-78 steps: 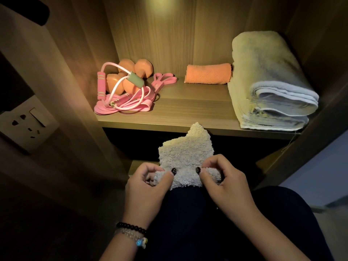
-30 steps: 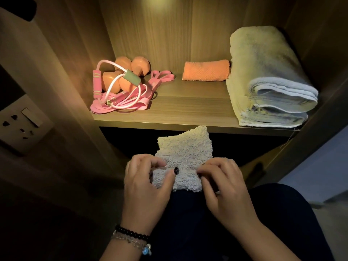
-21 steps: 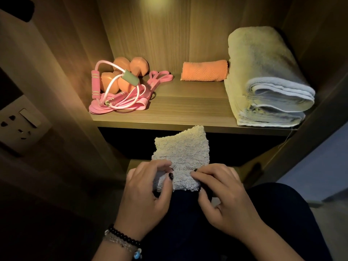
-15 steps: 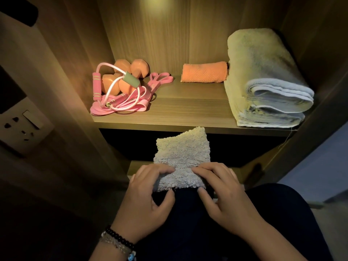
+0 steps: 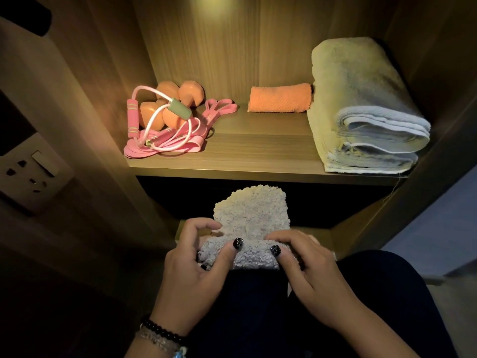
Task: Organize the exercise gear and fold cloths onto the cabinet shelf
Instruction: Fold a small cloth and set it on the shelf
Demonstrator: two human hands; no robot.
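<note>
Wood-grain panels line a dim cabinet lit from above, and one shelf [image 5: 258,156] crosses it at mid-height. At far left a wall socket [image 5: 31,171] with a rocker switch sits on a pale plate outside the cabinet.

On the left end of the shelf lie two orange dumbbells [image 5: 178,99], smooth and faceted at the heads, with a pink and white pull cord [image 5: 157,120] draped over them; its one visible foam grip is striped. Flat pink bands [image 5: 180,143] are looped in a heap beneath and beside them; their count is unclear. Near the back of the shelf, in the middle, rests one small orange cloth [image 5: 280,98], rolled into a short cylinder with a dotted weave. Just beside it, at the right end, sits one large pale towel [image 5: 361,104], thick terry folded into a rounded stack of layers.

Below the shelf, over a dark-clothed lap, one small fluffy grey cloth [image 5: 250,218] of looped, woolly pile is held. Its near edge is rolled into a soft tube. The left hand [image 5: 196,264] pinches that roll between thumb and curled fingers, two bead bracelets [image 5: 160,334] on its wrist. The right hand [image 5: 309,267] pinches the roll's other end the same way. Both thumbnails are dark.
</note>
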